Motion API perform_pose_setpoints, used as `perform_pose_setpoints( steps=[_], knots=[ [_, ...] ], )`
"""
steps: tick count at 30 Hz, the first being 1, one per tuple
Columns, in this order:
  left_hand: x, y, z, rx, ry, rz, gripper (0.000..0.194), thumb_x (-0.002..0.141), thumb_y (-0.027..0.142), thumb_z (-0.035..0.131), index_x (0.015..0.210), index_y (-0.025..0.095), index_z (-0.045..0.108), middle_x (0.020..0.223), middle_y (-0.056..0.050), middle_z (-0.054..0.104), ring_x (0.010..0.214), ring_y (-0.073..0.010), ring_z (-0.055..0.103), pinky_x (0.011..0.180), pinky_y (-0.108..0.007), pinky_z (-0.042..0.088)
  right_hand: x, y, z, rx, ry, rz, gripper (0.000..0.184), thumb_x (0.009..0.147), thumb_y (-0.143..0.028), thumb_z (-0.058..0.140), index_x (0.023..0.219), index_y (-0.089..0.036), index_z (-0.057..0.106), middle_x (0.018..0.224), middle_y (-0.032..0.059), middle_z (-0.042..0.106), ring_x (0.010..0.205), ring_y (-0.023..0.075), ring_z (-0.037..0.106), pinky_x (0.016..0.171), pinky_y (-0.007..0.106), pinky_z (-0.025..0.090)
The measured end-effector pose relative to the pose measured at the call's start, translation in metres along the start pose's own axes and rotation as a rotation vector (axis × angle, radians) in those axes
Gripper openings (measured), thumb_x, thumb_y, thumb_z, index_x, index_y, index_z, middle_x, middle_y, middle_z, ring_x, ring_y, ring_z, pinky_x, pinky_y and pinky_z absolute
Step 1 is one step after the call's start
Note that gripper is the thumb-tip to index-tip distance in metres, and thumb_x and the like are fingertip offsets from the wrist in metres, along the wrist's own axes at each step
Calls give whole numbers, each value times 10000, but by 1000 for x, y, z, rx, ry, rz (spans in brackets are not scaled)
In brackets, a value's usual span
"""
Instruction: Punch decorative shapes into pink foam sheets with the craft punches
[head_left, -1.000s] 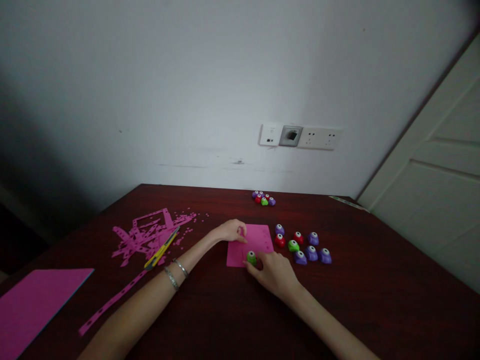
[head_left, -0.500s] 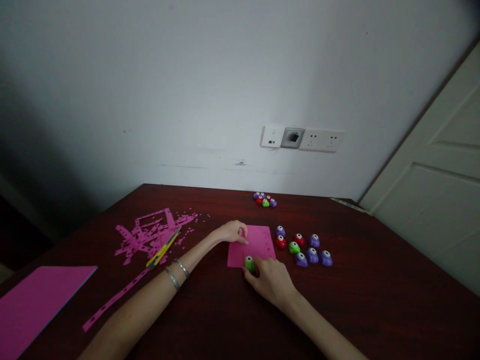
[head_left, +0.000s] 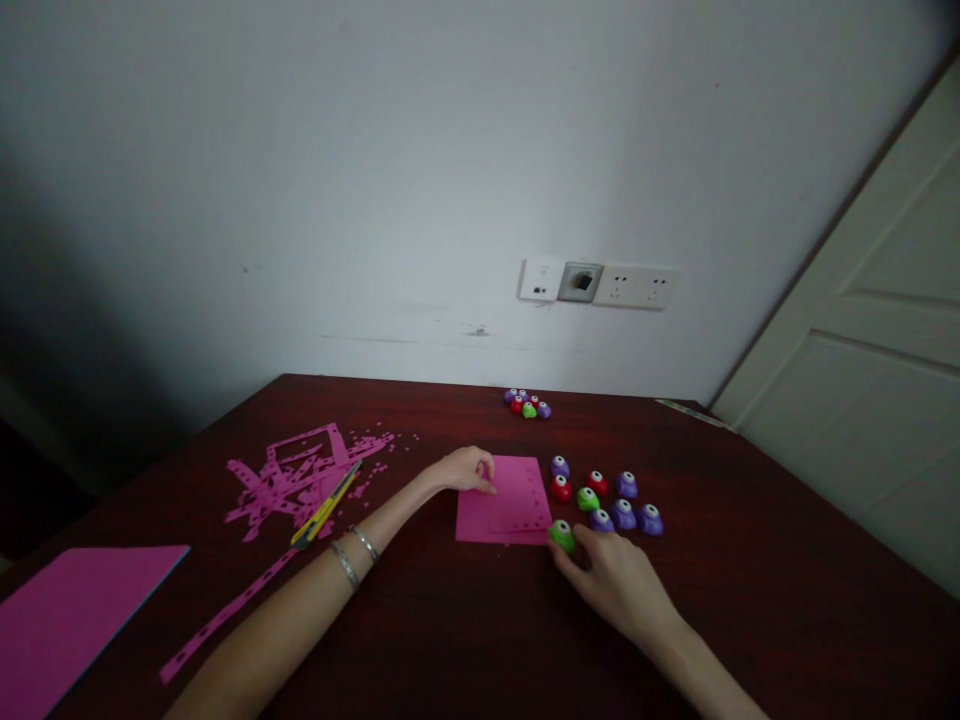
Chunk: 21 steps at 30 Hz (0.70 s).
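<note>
Right grip point(head_left: 619, 580) has its thumb and fingers clamped on a green eye-topped piece point(head_left: 561, 537), which sits at the tips of those fingers, on their left side. Just left of this grip, the piece is at the near right corner of a pink sheet point(head_left: 472, 522); whether it overlaps the edge is hard to tell. A smaller pink sheet point(head_left: 517, 500) lies over the larger one, with small holes along its right and near edges.

Left grip point(head_left: 463, 468) rests at the left side of these sheets, thumb and fingers curled in toward each other; I cannot tell whether they pinch the paper. Two bracelets point(head_left: 345, 565) circle the wrist behind it.

Just beyond the right grip stands a loose group of purple, red and green eye-topped pieces point(head_left: 623, 514), the nearest purple one close to its knuckles. Farther off, ahead of both grips, a second bunch of such pieces point(head_left: 529, 410) sits near the back of the dark red counter point(head_left: 450, 620).

To the left of the left grip lies a heap of pink scraps point(head_left: 281, 490) with a yellow cutter point(head_left: 322, 512) across its near side. Nearer, a holed pink strip point(head_left: 232, 610) runs toward a large pink sheet point(head_left: 82, 610), well apart from both grips.
</note>
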<state>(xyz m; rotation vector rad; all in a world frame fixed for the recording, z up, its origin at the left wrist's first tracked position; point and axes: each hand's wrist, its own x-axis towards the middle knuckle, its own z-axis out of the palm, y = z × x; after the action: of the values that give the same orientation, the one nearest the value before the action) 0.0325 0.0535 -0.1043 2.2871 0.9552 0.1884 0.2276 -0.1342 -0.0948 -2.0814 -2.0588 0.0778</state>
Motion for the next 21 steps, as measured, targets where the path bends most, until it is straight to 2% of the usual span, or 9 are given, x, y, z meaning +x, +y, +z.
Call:
perform_pose_setpoints(
  steps=[4, 8, 14, 21],
  knots=[
    [-3, 4, -2, -8, -9, -1, 278, 606, 365, 725, 761, 156, 628, 664, 22, 558, 594, -102, 484, 535, -205, 330, -8, 28, -1, -26, -15, 113, 354, 862, -449, 366, 659, -203, 520, 640, 52, 636, 620, 220, 628, 511, 261, 296],
    [-4, 4, -3, -1, -12, -2, 271, 617, 365, 720, 766, 160, 625, 692, 14, 573, 614, -104, 498, 556, -208, 336, -15, 43, -3, -11, -45, 187, 363, 859, -470, 349, 652, -213, 500, 636, 53, 635, 633, 237, 635, 521, 271, 321],
    [-5, 5, -3, -12, -14, -20, 278, 615, 367, 723, 772, 159, 627, 697, 14, 571, 611, -101, 492, 561, -211, 337, -17, 55, 0, -29, -59, 219, 357, 850, -482, 348, 667, -217, 502, 673, 64, 644, 672, 260, 643, 537, 281, 346],
    [-6, 7, -2, -19, 1, -9, 256, 616, 335, 719, 770, 153, 627, 655, 25, 556, 588, -95, 484, 557, -208, 339, -15, 57, 3, -38, -84, 236, 380, 838, -512, 350, 675, -215, 522, 685, 76, 644, 674, 268, 643, 539, 289, 359]
  ],
)
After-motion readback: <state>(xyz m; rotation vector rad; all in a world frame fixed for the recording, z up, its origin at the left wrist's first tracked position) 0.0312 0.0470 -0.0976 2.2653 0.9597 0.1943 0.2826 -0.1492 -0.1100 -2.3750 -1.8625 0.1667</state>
